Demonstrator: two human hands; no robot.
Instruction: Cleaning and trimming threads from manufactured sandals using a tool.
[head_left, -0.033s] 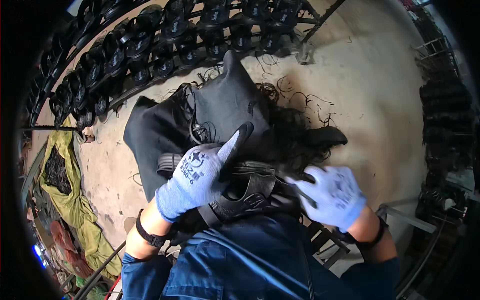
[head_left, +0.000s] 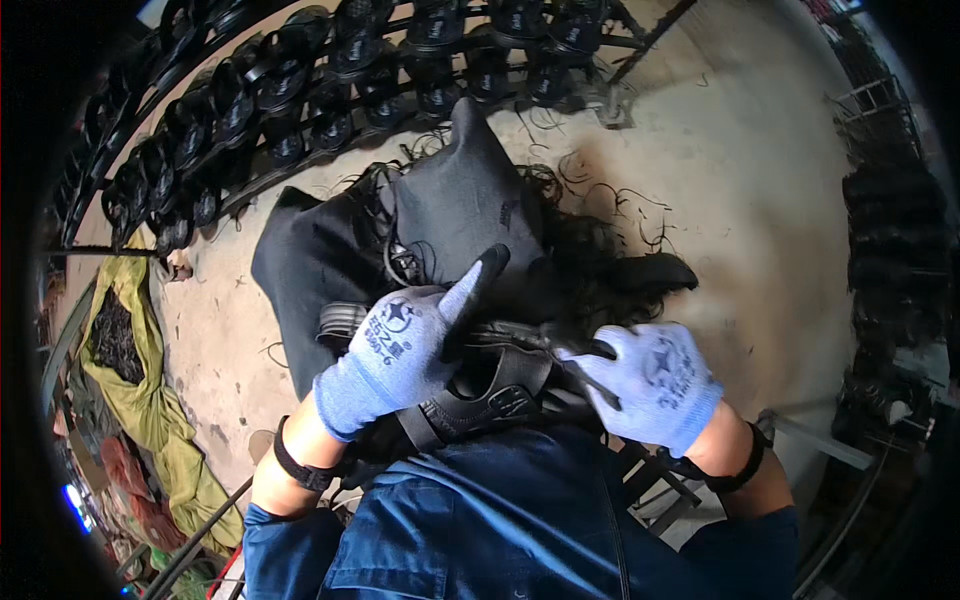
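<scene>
A black strapped sandal lies across my lap, its ribbed sole edge turned toward the far side. My left hand, in a pale blue glove with dark-coated fingertips, grips the sandal's left part. One finger of it points up and away; the others are hidden behind the sandal. At the sandal's right end is my right hand, gloved alike, with its fingers curled together by the edge. Something dark and slim shows near those fingers, but it blends with the glove's black tips. Dark cloth is draped just beyond both hands.
Racks of black sandals curve along the far left. Thin black trimmings lie heaped on the cloth and scattered over the pale floor. A yellow-green sack with dark scraps lies left; dark stacked goods stand right.
My right hand has shifted slightly left, toward the sandal. My left hand keeps its grip, and the whole view has moved a little.
</scene>
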